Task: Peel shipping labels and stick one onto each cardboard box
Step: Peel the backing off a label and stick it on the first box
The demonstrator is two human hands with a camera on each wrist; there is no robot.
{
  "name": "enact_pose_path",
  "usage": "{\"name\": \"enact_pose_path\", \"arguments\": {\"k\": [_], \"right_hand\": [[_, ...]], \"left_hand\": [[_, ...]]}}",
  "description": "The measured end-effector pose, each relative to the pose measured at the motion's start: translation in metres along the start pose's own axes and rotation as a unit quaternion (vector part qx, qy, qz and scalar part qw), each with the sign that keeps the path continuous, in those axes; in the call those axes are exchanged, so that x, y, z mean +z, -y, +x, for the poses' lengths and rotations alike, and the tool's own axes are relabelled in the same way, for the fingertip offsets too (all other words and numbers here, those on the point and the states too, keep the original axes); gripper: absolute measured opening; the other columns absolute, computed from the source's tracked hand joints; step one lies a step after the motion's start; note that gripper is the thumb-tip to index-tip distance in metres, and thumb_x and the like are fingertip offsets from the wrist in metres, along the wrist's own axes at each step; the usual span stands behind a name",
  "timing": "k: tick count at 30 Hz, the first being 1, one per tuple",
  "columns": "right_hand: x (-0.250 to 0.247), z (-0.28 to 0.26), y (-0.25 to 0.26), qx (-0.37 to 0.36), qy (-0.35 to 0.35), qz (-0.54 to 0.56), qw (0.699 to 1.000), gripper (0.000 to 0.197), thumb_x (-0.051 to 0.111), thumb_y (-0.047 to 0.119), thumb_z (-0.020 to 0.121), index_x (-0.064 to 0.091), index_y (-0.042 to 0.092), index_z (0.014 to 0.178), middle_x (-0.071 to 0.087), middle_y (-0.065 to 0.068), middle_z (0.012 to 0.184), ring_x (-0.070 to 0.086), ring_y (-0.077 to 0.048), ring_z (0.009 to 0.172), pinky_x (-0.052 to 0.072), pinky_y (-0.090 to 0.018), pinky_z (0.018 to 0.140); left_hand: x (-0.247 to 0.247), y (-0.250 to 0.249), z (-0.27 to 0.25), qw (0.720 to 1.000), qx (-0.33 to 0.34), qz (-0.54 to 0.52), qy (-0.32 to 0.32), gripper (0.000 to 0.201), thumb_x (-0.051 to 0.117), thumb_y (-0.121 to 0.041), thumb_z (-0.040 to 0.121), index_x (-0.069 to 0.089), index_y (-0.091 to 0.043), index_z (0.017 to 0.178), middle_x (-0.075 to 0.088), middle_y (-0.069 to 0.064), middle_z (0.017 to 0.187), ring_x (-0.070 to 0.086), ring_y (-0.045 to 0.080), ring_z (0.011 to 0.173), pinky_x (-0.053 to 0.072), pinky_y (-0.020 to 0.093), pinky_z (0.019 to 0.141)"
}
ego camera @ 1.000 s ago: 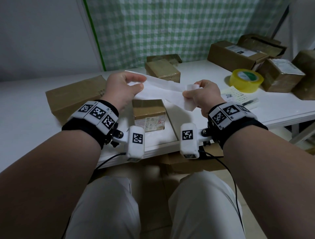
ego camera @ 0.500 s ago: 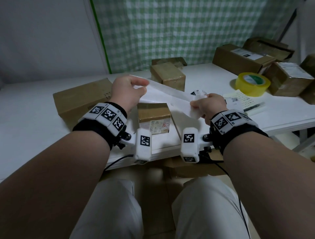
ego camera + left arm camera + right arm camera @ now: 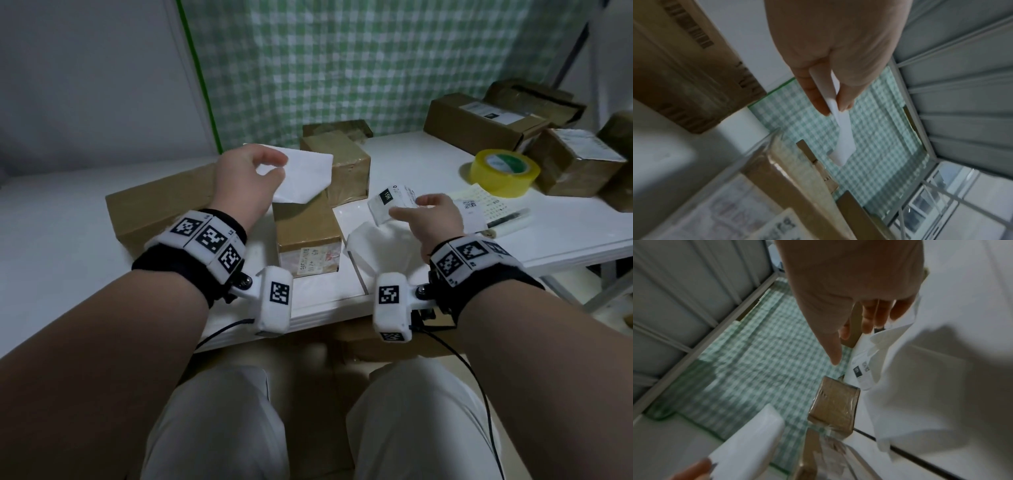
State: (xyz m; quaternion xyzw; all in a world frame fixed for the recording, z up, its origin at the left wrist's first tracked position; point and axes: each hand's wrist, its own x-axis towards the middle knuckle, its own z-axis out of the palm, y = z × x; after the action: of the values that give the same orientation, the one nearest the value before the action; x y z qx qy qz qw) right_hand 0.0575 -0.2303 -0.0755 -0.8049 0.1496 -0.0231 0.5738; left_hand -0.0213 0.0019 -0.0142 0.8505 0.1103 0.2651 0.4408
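Observation:
My left hand pinches a blank white sheet by one edge and holds it above a small cardboard box. That box has an old label on its near side. My right hand hovers over the table with the thumb straight and apart from loosely curled fingers. A printed label piece and a curled white sheet lie against those fingers. No pinch on them shows.
On the white table a long box lies at the left and a taped box behind the small one. Labelled boxes, a yellow tape roll and a printed sheet sit at the right.
Both hands were pulling on one joined white sheet. It has come apart: my left hand went up and left with the blank sheet, and my right hand loosened over the printed piece.

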Motion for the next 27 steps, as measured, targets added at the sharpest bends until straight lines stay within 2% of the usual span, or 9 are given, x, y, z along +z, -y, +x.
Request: {"name": "enact_pose_path", "arguments": {"k": [3,6,10,13,15,17,19,24,27], "right_hand": [[-0.001,-0.014,0.015,-0.044,-0.012,0.010,0.999,0.022,0.074,0.033,0.070,0.057,0.022,0.078,0.060,0.001,0.079,0.055,-0.020,0.076,0.048,-0.034,0.070],[0.001,-0.029,0.036,-0.019,0.117,0.063,0.991,0.028,0.065,0.039,0.082,0.057,0.019,0.065,0.055,0.004,0.063,0.046,-0.014,0.063,0.036,-0.026,0.059],[0.005,-0.043,0.058,0.010,0.279,0.053,0.959,0.045,0.051,0.060,0.085,0.059,0.021,0.063,0.055,0.009,0.052,0.046,-0.012,0.060,0.033,-0.030,0.068],[0.009,-0.050,0.066,0.025,0.339,0.058,0.939,0.047,0.048,0.060,0.086,0.058,0.020,0.064,0.058,0.007,0.058,0.049,-0.013,0.065,0.033,-0.031,0.073],[0.011,-0.055,0.070,0.042,0.346,0.080,0.934,0.040,0.051,0.051,0.087,0.057,0.020,0.062,0.059,0.007,0.059,0.053,-0.012,0.065,0.035,-0.030,0.074],[0.012,-0.060,0.072,0.056,0.341,0.104,0.933,0.033,0.053,0.038,0.087,0.055,0.019,0.061,0.061,0.006,0.060,0.054,-0.011,0.063,0.037,-0.028,0.074],[0.012,-0.063,0.073,0.067,0.329,0.119,0.934,0.026,0.053,0.028,0.084,0.054,0.017,0.060,0.061,0.005,0.059,0.053,-0.012,0.063,0.038,-0.027,0.075],[0.011,-0.063,0.072,0.074,0.257,0.177,0.947,0.014,0.049,0.020,0.081,0.053,0.014,0.070,0.062,0.001,0.074,0.053,-0.016,0.071,0.043,-0.028,0.074],[0.005,-0.060,0.071,0.067,0.227,0.197,0.951,0.011,0.047,0.018,0.081,0.052,0.014,0.072,0.059,0.005,0.052,0.051,-0.014,0.064,0.045,-0.026,0.069]], "left_hand": [[0.002,-0.003,-0.002,0.999,0.031,0.012,0.004,0.015,0.061,-0.009,0.085,0.070,-0.020,0.089,0.065,-0.010,0.094,0.053,0.001,0.092,0.036,0.006,0.082],[0.005,-0.009,-0.005,0.998,0.057,0.014,0.011,0.016,0.061,-0.007,0.084,0.069,-0.021,0.083,0.064,-0.009,0.091,0.053,-0.008,0.080,0.034,-0.003,0.070],[0.011,-0.019,-0.010,0.993,0.112,0.009,0.019,0.017,0.064,-0.001,0.081,0.069,-0.017,0.081,0.055,-0.004,0.096,0.051,-0.011,0.076,0.036,-0.004,0.074],[0.012,-0.024,-0.014,0.982,0.183,0.028,0.039,0.014,0.066,0.001,0.080,0.071,-0.012,0.081,0.049,-0.007,0.085,0.049,-0.007,0.077,0.037,-0.002,0.073],[0.011,-0.025,-0.016,0.969,0.234,0.057,0.058,0.013,0.066,0.001,0.080,0.073,-0.009,0.084,0.052,-0.002,0.087,0.053,0.002,0.079,0.038,0.001,0.073],[0.010,-0.025,-0.018,0.954,0.275,0.083,0.083,0.014,0.067,-0.001,0.079,0.074,-0.012,0.084,0.058,0.003,0.097,0.058,0.016,0.091,0.046,0.018,0.081],[0.010,-0.025,-0.021,0.940,0.308,0.096,0.115,0.012,0.068,-0.004,0.079,0.075,-0.014,0.083,0.059,0.005,0.109,0.058,0.021,0.100,0.047,0.030,0.086],[0.007,-0.028,-0.030,0.910,0.318,0.140,0.226,0.010,0.071,-0.017,0.081,0.076,-0.023,0.087,0.048,-0.001,0.133,0.043,0.016,0.117,0.036,0.032,0.100],[-0.001,-0.030,-0.035,0.930,0.241,0.089,0.264,0.005,0.070,-0.020,0.081,0.074,-0.021,0.084,0.050,-0.004,0.129,0.042,0.014,0.121,0.032,0.029,0.102]]}}
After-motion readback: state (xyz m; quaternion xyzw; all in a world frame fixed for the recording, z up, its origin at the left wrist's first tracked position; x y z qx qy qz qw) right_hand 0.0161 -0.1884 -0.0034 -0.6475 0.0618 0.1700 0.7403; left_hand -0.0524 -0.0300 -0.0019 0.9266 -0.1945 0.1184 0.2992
